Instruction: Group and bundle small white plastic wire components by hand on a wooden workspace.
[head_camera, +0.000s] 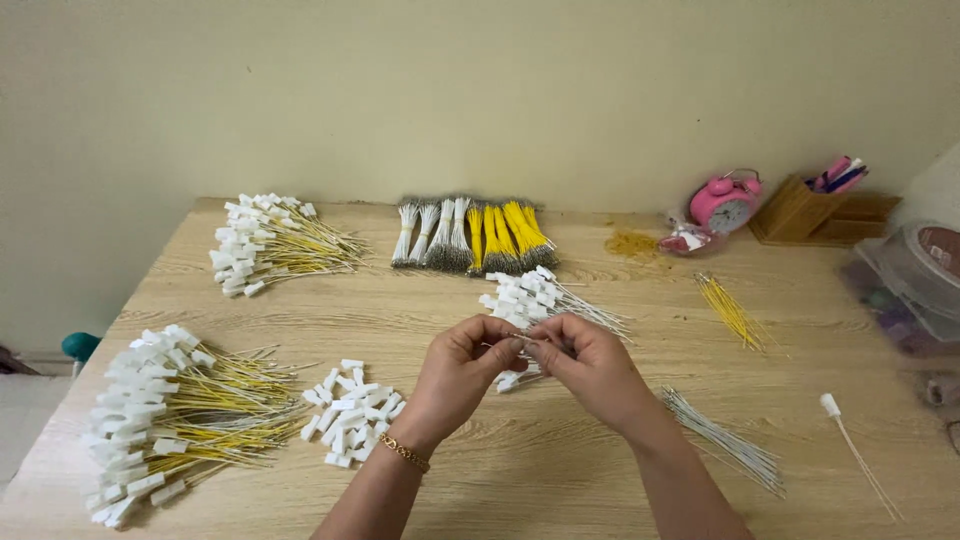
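A thin wire (525, 340) is pinched between the left hand (462, 365) and right hand (590, 365), held above the counter (560, 470), its long axis running left to right; loose white tags (350, 412) lie nearer the left hand.

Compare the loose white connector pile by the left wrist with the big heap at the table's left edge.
The loose white connector pile is small, and its pieces show no wires; the big heap is far larger, and its connectors carry yellow and white wires fanning to the right. The pile lies close to the left hand; the heap lies farther off, at the wooden table edge. Both hold the same small white blocks, lying untouched.
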